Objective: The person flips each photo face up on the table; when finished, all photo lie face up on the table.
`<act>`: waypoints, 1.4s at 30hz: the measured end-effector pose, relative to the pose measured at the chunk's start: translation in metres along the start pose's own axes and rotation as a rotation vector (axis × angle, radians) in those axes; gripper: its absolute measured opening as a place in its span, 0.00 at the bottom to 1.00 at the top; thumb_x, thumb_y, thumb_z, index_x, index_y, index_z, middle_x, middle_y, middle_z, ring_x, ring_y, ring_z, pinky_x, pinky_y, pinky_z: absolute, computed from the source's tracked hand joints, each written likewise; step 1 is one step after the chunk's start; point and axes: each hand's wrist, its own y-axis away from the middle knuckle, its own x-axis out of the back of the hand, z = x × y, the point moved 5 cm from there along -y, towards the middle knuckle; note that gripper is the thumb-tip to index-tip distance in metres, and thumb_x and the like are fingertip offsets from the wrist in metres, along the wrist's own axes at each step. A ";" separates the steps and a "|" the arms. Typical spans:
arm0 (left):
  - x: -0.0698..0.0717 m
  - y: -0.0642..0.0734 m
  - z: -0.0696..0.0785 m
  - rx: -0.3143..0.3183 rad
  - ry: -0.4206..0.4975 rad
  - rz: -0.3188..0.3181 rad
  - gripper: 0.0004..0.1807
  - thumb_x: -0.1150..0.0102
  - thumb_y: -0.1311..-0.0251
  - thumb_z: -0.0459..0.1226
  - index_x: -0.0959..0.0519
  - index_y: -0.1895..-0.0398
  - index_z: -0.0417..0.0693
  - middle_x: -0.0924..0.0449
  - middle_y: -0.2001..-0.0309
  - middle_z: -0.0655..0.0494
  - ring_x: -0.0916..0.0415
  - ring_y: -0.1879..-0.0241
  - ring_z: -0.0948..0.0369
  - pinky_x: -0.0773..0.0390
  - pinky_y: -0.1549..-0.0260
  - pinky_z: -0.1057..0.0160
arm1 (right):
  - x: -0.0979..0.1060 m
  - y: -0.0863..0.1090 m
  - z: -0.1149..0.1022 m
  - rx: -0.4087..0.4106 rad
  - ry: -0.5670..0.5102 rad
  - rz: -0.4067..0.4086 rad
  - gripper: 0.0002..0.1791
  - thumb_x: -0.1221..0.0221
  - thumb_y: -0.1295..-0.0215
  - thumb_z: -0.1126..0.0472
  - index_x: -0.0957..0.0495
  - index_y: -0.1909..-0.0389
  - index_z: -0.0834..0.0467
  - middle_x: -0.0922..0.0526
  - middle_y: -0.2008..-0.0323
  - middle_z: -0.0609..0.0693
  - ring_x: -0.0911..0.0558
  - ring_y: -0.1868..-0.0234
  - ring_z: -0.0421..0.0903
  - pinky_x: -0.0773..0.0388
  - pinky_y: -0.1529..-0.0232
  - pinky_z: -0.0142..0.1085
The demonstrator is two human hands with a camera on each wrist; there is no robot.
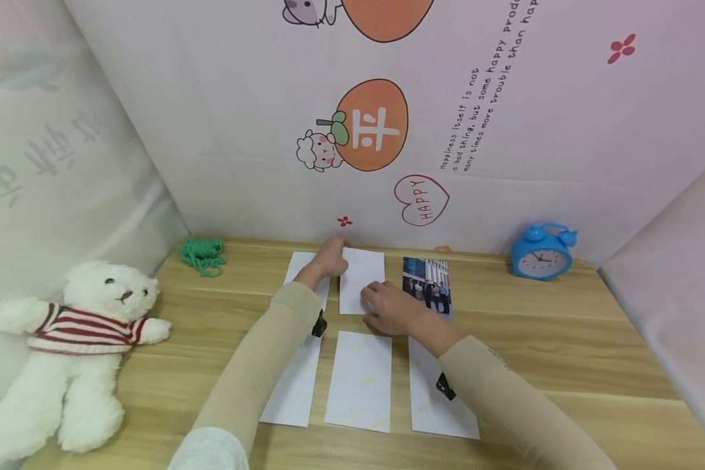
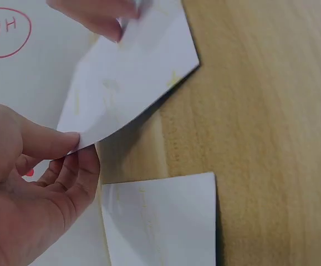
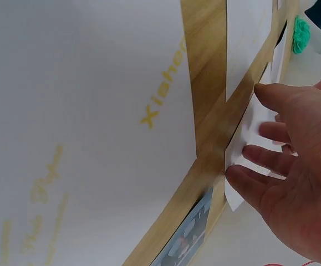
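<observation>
Now, step: turning over middle back-row card (image 1: 361,281).
Left hand (image 1: 329,260): pinching card's far corner.
Right hand (image 1: 390,308): fingers flat on near edge.
Next: likely needs lifting, flipping, aligning beside photo (image 1: 427,284).

Wooden table (image 1: 564,339) — pink cartoon-print backdrop (image 1: 505,163) behind, translucent sheeting (image 1: 47,163) at sides.

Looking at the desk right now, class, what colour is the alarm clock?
The alarm clock is blue with a white face, clearest in the head view.
</observation>
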 end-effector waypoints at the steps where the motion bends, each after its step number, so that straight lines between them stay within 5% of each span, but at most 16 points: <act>1: 0.001 0.000 0.000 0.004 0.033 0.005 0.30 0.51 0.38 0.23 0.30 0.30 0.38 0.29 0.31 0.38 0.28 0.37 0.46 0.23 0.37 0.51 | 0.000 0.000 0.000 -0.006 -0.002 -0.003 0.30 0.38 0.26 0.51 0.30 0.29 0.57 0.25 0.29 0.62 0.24 0.30 0.61 0.24 0.29 0.51; 7: 0.008 0.003 -0.002 0.053 0.255 0.044 0.24 0.46 0.37 0.27 0.25 0.36 0.39 0.23 0.49 0.42 0.27 0.59 0.54 0.24 0.63 0.62 | 0.002 0.000 -0.004 0.036 0.011 0.004 0.39 0.37 0.27 0.51 0.42 0.19 0.41 0.29 0.27 0.62 0.23 0.33 0.64 0.20 0.35 0.54; 12: 0.007 0.002 -0.008 0.107 0.419 0.065 0.22 0.43 0.34 0.28 0.22 0.36 0.38 0.26 0.61 0.52 0.30 0.70 0.62 0.26 0.68 0.65 | 0.007 0.003 -0.010 0.081 0.065 0.016 0.33 0.41 0.24 0.56 0.38 0.22 0.37 0.29 0.29 0.65 0.20 0.38 0.65 0.15 0.46 0.53; 18: 0.007 -0.001 -0.010 0.133 0.530 0.056 0.23 0.54 0.29 0.28 0.24 0.33 0.36 0.19 0.45 0.41 0.25 0.64 0.61 0.22 0.64 0.67 | 0.008 0.005 -0.014 0.076 0.109 -0.014 0.30 0.47 0.20 0.57 0.38 0.22 0.34 0.31 0.28 0.65 0.20 0.39 0.65 0.14 0.52 0.51; 24: 0.008 -0.001 -0.009 0.116 0.563 0.048 0.27 0.58 0.33 0.23 0.26 0.31 0.36 0.24 0.51 0.45 0.26 0.64 0.60 0.20 0.61 0.64 | 0.010 0.004 -0.015 0.074 0.110 -0.005 0.29 0.46 0.20 0.56 0.38 0.24 0.35 0.32 0.27 0.62 0.19 0.41 0.61 0.13 0.56 0.46; 28: 0.009 -0.002 -0.012 0.094 0.571 0.034 0.27 0.53 0.34 0.23 0.27 0.31 0.36 0.21 0.44 0.41 0.24 0.58 0.58 0.19 0.54 0.60 | 0.016 0.005 -0.019 0.130 0.143 0.071 0.27 0.42 0.23 0.56 0.35 0.28 0.40 0.28 0.29 0.60 0.16 0.47 0.57 0.14 0.63 0.42; 34: 0.011 -0.001 -0.013 0.048 0.657 -0.028 0.27 0.49 0.30 0.28 0.32 0.28 0.36 0.25 0.34 0.36 0.20 0.45 0.50 0.17 0.41 0.53 | 0.021 0.006 -0.021 0.171 0.201 0.165 0.26 0.38 0.26 0.54 0.30 0.31 0.44 0.26 0.30 0.59 0.14 0.43 0.58 0.12 0.59 0.45; 38: 0.011 0.001 -0.011 0.003 0.744 -0.081 0.28 0.50 0.26 0.29 0.37 0.25 0.36 0.29 0.29 0.37 0.24 0.35 0.44 0.22 0.33 0.47 | 0.026 0.007 -0.021 0.191 0.215 0.241 0.25 0.36 0.27 0.53 0.28 0.32 0.44 0.29 0.27 0.59 0.16 0.38 0.60 0.11 0.53 0.49; 42: 0.010 -0.001 -0.008 -0.043 0.829 -0.108 0.29 0.52 0.24 0.30 0.41 0.23 0.38 0.35 0.23 0.39 0.29 0.28 0.43 0.27 0.27 0.47 | 0.031 0.009 -0.020 0.212 0.223 0.330 0.23 0.35 0.28 0.51 0.26 0.35 0.44 0.32 0.24 0.57 0.16 0.38 0.58 0.11 0.61 0.43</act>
